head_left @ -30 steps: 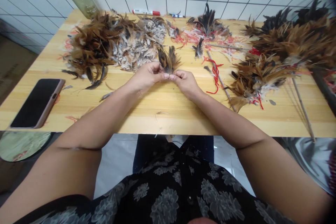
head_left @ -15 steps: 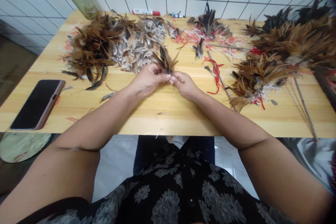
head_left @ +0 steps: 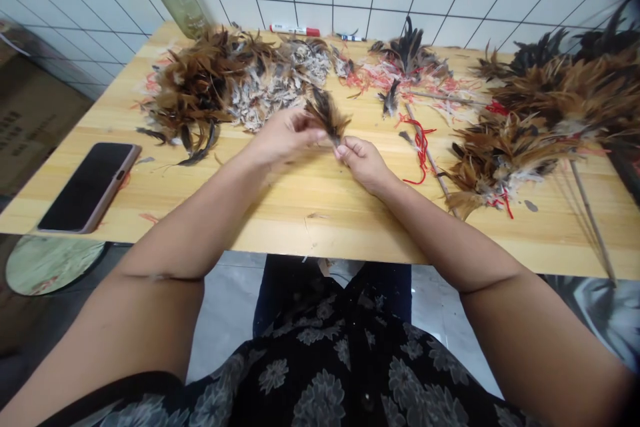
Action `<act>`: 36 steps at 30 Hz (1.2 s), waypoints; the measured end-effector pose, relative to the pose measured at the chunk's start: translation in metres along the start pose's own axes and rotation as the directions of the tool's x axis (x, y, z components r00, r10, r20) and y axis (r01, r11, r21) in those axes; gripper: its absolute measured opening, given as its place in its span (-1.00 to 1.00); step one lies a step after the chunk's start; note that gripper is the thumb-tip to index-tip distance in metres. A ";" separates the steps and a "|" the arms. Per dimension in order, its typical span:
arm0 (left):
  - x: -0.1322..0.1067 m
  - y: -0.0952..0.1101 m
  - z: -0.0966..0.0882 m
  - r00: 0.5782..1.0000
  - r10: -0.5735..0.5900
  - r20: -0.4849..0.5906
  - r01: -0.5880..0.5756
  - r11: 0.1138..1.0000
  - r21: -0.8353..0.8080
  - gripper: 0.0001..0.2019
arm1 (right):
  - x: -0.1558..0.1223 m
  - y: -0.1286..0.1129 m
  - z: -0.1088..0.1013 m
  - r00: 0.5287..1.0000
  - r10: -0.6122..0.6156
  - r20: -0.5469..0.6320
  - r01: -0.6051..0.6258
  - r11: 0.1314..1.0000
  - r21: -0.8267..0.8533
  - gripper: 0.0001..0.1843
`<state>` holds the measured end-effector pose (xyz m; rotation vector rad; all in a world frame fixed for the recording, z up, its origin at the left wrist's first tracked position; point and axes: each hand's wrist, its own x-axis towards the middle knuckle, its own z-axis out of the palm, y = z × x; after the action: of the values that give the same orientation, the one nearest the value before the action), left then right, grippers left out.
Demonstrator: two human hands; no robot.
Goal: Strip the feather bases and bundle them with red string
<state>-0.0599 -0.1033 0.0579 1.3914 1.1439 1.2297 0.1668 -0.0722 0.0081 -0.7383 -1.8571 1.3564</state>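
Observation:
A small bunch of brown and black feathers (head_left: 329,113) is held up over the middle of the wooden table. My right hand (head_left: 367,161) pinches its pale lower end between thumb and fingers. Just left of the bunch is my left hand (head_left: 289,135), its thumb stretched out and apart from the curled fingers; whether the fingertips touch the feathers I cannot tell. Behind the left hand lies a pile of greyish fluffy feathers (head_left: 265,97), and beside that a heap of brown feathers (head_left: 200,77).
A phone (head_left: 90,187) lies at the table's left. Red string (head_left: 423,150) and a thin stick (head_left: 433,167) lie right of my hands. Feather dusters (head_left: 505,160) spread at the right, one stick (head_left: 593,223) overhanging the front edge. Markers (head_left: 295,31) lie by the tiled wall.
My left thumb and fingers have come off the base of the feather bunch and moved slightly left. The bunch now leans in my right hand. The view has shifted a little.

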 end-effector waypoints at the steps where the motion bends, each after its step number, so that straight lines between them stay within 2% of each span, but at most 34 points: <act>1: 0.000 0.005 -0.011 0.995 0.036 -0.097 -0.027 0.995 0.091 -0.43 | -0.001 0.000 -0.001 1.000 -0.011 -0.018 0.011 1.000 -0.001 -0.16; 2: -0.001 0.010 -0.024 0.976 0.073 -0.204 -0.037 0.983 0.178 -0.50 | -0.002 0.000 -0.001 0.999 -0.021 -0.037 0.021 1.000 0.001 -0.17; 4: -0.005 0.017 -0.049 0.930 0.094 -0.355 0.026 0.948 0.318 -0.67 | -0.003 -0.001 -0.002 0.997 -0.025 -0.071 0.025 1.000 0.002 -0.19; 6: -0.009 0.017 -0.067 0.911 0.056 -0.409 0.125 0.907 0.403 -0.76 | -0.004 -0.002 -0.002 0.996 -0.011 -0.092 0.010 1.000 -0.002 -0.24; 8: -0.009 0.012 -0.075 0.915 0.012 -0.403 0.194 0.864 0.465 -0.78 | -0.004 -0.004 -0.002 0.994 0.017 -0.105 -0.017 1.000 -0.003 -0.29; 10: -0.006 0.006 -0.073 0.928 -0.002 -0.373 0.215 0.819 0.532 -0.77 | -0.005 -0.005 -0.003 0.992 0.043 -0.121 -0.043 0.999 0.001 -0.33; 16: 0.004 -0.005 -0.045 0.955 0.054 -0.292 0.174 0.695 0.697 -0.84 | -0.005 -0.004 -0.003 0.988 0.037 -0.153 -0.037 0.999 0.002 -0.40; 18: 0.007 -0.008 -0.037 0.957 0.042 -0.287 0.189 0.661 0.727 -0.89 | -0.004 -0.002 -0.003 0.988 0.028 -0.153 -0.028 1.000 -0.002 -0.44; 23: 0.017 -0.012 -0.026 0.948 0.004 -0.319 0.264 0.553 0.790 -0.81 | -0.001 0.001 -0.004 0.990 0.026 -0.142 -0.033 0.999 -0.044 -0.35; 30: 0.017 -0.003 -0.038 0.939 -0.057 -0.338 0.328 0.439 0.837 -0.92 | -0.002 0.002 -0.004 0.991 0.000 -0.135 0.000 1.000 -0.006 -0.23; 33: 0.012 0.003 -0.046 0.930 -0.079 -0.360 0.355 0.453 0.818 -0.90 | -0.003 0.001 -0.004 0.988 0.011 -0.151 -0.008 1.000 0.020 -0.23; 36: 0.002 0.016 -0.054 0.926 -0.084 -0.369 0.357 0.519 0.777 -0.82 | -0.003 -0.001 -0.003 0.983 0.061 -0.174 -0.056 0.998 0.035 -0.28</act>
<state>-0.1122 -0.1003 0.0777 1.6693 2.2581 0.6756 0.1709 -0.0731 0.0092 -0.8741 -1.6856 1.3092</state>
